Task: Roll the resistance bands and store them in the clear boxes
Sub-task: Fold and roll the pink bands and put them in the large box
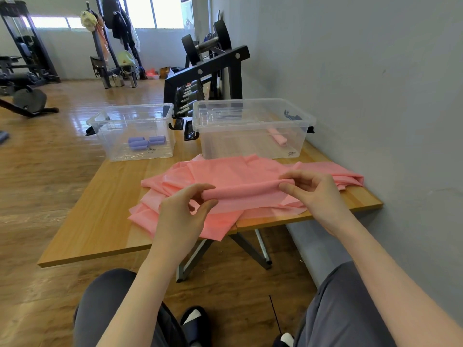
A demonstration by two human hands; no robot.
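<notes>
Head view, near to far. Nearest: knees in grey trousers [350, 309], slippered feet [195, 319] on wood floor [37, 171]. Forearms reaching forward over near edge of wooden surface [105, 221]. Left hand [183, 214]: grip closed on left end of a rolled fold in pink band [238, 181], thumb below, fingers curled over top. Right hand [310, 194]: grip pinching right end of same fold, thumb and forefinger on the roll, other fingers loosely curled above. Rolled edge running straight between both hands, raised slightly off surface. Rest of pink band spread loose and creased across surface, one corner overhanging near edge, far end trailing right toward grey wall [375, 83]. Behind band, two clear boxes, both lidless, black latches hanging open at sides. Left box [135, 131]: several rolled purple bands [145, 142] on its floor, barcode sticker on front wall. Right box [253, 128]: larger, just beside left box, one rolled pink band [278, 137] lying inside toward right rear; front wall touching or nearly touching spread band, cannot tell which. Farther back: black dumbbell rack [208, 71] against wall, coat stand [105, 46] hung with clothing, gym machine [22, 46] far left, bright windows [150, 11].
</notes>
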